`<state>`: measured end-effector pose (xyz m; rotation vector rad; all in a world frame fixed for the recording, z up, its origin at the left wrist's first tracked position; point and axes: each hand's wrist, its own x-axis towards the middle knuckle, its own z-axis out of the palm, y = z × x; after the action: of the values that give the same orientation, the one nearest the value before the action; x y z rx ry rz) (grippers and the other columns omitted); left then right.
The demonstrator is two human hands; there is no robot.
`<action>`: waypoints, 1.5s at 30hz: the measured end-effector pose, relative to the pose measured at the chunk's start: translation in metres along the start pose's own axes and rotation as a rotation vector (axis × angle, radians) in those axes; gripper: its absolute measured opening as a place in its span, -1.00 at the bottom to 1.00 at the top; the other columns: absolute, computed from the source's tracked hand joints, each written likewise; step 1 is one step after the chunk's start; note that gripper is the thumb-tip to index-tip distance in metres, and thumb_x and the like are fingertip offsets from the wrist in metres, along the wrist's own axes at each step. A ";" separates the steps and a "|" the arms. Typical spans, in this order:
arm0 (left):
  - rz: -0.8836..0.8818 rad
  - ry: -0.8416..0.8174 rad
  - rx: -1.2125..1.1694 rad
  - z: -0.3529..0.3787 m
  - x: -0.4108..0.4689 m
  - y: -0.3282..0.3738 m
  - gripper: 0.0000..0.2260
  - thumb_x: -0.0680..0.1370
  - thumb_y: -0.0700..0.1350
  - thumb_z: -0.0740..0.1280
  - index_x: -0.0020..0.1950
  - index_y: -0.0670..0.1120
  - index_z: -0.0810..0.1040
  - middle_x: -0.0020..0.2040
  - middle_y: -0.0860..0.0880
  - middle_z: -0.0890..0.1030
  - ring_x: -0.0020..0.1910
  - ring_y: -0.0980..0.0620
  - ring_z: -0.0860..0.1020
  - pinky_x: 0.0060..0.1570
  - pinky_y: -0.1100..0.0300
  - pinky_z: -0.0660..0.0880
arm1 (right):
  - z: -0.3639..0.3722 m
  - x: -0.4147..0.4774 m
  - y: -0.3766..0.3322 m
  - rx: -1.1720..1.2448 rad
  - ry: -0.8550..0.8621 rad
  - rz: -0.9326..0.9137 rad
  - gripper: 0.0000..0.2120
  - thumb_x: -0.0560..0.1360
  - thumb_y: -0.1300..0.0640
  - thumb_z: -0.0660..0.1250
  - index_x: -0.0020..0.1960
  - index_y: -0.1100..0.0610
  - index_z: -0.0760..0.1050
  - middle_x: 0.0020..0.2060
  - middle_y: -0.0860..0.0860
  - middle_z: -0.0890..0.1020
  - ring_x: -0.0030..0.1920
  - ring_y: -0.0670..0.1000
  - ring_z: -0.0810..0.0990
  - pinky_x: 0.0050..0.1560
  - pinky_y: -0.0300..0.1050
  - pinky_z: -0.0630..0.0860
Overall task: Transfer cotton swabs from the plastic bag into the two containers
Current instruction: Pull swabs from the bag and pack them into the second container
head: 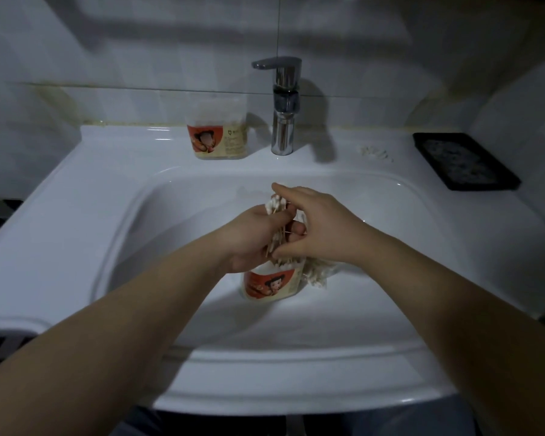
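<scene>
Swabs (270, 208) held over container (269, 286) in sink (359, 196); faucet (283, 127) behind.

1. I saw a glossy white sink (76, 196) and a chrome-silver faucet (282, 121).
2. The rear container (217, 136) and the near container (269, 283) each wore a cream label with an orange-red cartoon print.
3. The swabs (271, 207) showed white tips on tan sticks.
4. The tray (463, 160) was black, speckled grey.

Bare forearms (114, 313); grey-blue clothing (202, 427) below.
</scene>
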<state>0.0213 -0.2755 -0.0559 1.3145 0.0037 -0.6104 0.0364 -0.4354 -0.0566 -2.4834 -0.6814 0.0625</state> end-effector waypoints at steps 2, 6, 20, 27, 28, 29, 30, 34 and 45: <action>-0.010 0.000 -0.027 0.000 0.000 0.000 -0.82 0.74 -0.14 0.13 0.10 -0.20 0.47 -0.26 -0.07 0.60 -0.37 0.06 0.61 -0.41 0.23 0.53 | 0.000 0.000 -0.001 -0.013 -0.011 -0.011 0.10 0.28 -0.11 0.66 0.64 -0.06 0.12 0.41 -0.08 0.41 0.35 -0.11 0.39 0.28 -0.31 0.31; -0.018 0.022 -0.076 0.000 0.000 0.000 -0.78 0.74 -0.17 0.11 0.12 -0.23 0.51 -0.18 -0.13 0.69 -0.23 0.01 0.71 -0.27 0.16 0.64 | 0.005 -0.002 -0.006 0.002 -0.066 -0.038 0.15 0.25 -0.15 0.67 0.65 -0.05 0.08 0.51 -0.08 0.28 0.47 -0.09 0.28 0.43 -0.23 0.29; -0.054 0.012 -0.039 0.000 0.002 -0.002 -0.80 0.74 -0.17 0.13 0.08 -0.19 0.51 -0.28 -0.05 0.66 -0.33 0.08 0.65 -0.40 0.23 0.56 | -0.001 0.000 -0.004 -0.109 -0.006 -0.086 -0.19 0.36 -0.02 0.60 0.54 -0.03 0.34 0.37 -0.07 0.47 0.33 -0.09 0.44 0.25 -0.29 0.36; -0.079 0.039 -0.025 0.000 0.002 -0.001 -0.73 0.73 -0.11 0.14 0.23 -0.25 0.52 0.08 -0.21 0.66 0.04 -0.11 0.69 0.09 -0.01 0.62 | 0.001 -0.003 -0.008 -0.016 -0.053 -0.101 -0.03 0.29 -0.17 0.63 0.58 -0.10 0.24 0.44 -0.17 0.35 0.37 -0.22 0.35 0.32 -0.37 0.33; -0.080 0.043 -0.036 0.001 0.002 -0.001 -0.75 0.73 -0.14 0.13 0.23 -0.25 0.52 0.07 -0.20 0.67 0.03 -0.08 0.70 0.07 0.01 0.63 | 0.001 -0.002 -0.009 -0.038 -0.038 -0.111 -0.07 0.31 -0.14 0.63 0.57 -0.08 0.28 0.42 -0.15 0.39 0.35 -0.20 0.37 0.33 -0.34 0.35; -0.079 0.047 -0.045 0.001 0.002 -0.001 -0.76 0.72 -0.16 0.12 0.21 -0.23 0.53 0.04 -0.18 0.68 0.00 -0.05 0.70 0.04 0.03 0.64 | 0.002 -0.002 -0.009 -0.067 -0.018 -0.121 -0.13 0.33 -0.09 0.61 0.55 -0.05 0.32 0.40 -0.13 0.43 0.34 -0.17 0.41 0.33 -0.29 0.38; -0.079 0.053 -0.047 0.002 0.002 -0.002 -0.77 0.72 -0.19 0.11 0.18 -0.21 0.54 -0.01 -0.15 0.70 -0.03 -0.02 0.71 0.02 0.04 0.64 | 0.002 -0.001 -0.010 -0.095 0.000 -0.128 -0.18 0.35 -0.04 0.59 0.53 -0.02 0.35 0.38 -0.11 0.46 0.33 -0.14 0.44 0.34 -0.22 0.42; -0.072 0.076 -0.032 0.002 0.005 -0.004 -0.79 0.72 -0.19 0.13 0.15 -0.19 0.55 -0.08 -0.13 0.71 -0.05 -0.02 0.71 -0.01 0.04 0.64 | 0.002 -0.001 -0.009 -0.125 -0.010 -0.124 -0.22 0.38 -0.03 0.55 0.53 0.00 0.35 0.39 -0.09 0.47 0.34 -0.10 0.45 0.33 -0.23 0.39; -0.040 0.320 -0.027 -0.018 0.013 0.000 -0.76 0.65 0.09 0.33 -0.11 -0.02 0.43 -0.33 0.03 0.42 -0.49 0.13 0.29 -0.49 0.30 0.18 | -0.020 -0.001 0.016 -0.165 0.078 0.235 -0.73 0.56 0.20 0.25 0.10 0.08 0.71 -0.05 -0.02 0.72 -0.04 -0.01 0.66 0.03 -0.19 0.52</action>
<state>0.0381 -0.2646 -0.0648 1.3767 0.2997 -0.4261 0.0460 -0.4574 -0.0484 -2.6985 -0.3726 -0.0036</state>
